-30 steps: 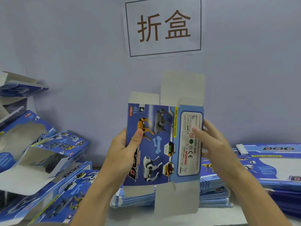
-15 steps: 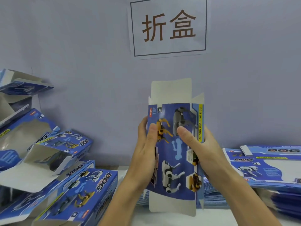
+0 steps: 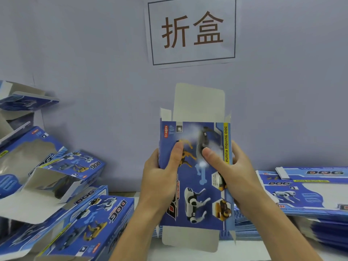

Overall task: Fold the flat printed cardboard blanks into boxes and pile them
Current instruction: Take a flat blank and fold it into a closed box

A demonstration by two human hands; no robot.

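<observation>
Against the wall [image 3: 94,53], both hands [image 3: 197,176] grip an upright box [image 3: 195,200].

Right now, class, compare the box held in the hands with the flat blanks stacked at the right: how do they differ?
1. The held box stands upright off the table; the flat blanks lie stacked.
2. The held box is opened into a sleeve with grey end flaps sticking out; the flat blanks are unfolded.
3. The left hand and right hand grip the held box; nothing touches the flat blanks.
Both share the blue dog print.

Both thumbs have squeezed the blank [image 3: 195,174] open into a sleeve.
</observation>
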